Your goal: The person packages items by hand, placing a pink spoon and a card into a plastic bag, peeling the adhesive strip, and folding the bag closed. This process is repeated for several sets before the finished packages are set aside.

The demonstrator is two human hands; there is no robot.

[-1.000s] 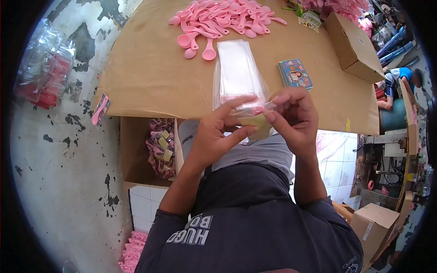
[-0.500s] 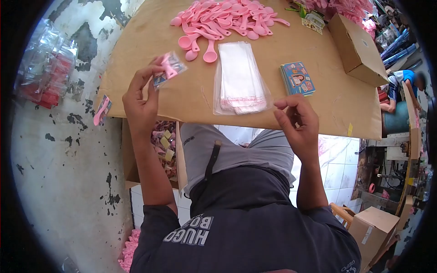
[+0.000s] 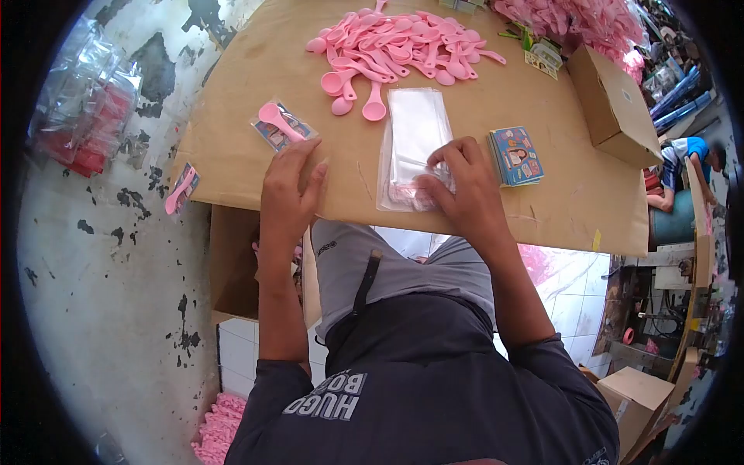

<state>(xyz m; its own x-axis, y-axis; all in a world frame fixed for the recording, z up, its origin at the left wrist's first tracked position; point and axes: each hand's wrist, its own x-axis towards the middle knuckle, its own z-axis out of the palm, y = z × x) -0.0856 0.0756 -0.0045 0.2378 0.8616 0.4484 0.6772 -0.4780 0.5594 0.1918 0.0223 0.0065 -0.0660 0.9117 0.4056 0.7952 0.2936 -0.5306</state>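
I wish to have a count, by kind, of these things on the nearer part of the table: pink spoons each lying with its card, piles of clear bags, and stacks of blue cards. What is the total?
Spoon-and-card sets: 2
Clear bag pile: 1
Blue card stack: 1
Total: 4

Soft, fairly bright light is falling across the worktop (image 3: 349,155), and faint shadows are lying beside the hands (image 3: 288,186). Pale glare is whitening the stack of clear sleeves (image 3: 418,128) and glinting off the plastic bags (image 3: 97,116) at the left wall (image 3: 93,271). The floor tiles (image 3: 575,310) are shining almost white, while the dark shirt (image 3: 442,372) is swallowing detail and the carton (image 3: 232,263) under the worktop is sinking into shade. The wide lens is bowing straight edges, black is rounding off the corners, and the clutter (image 3: 673,89) at far right is looking small and soft.
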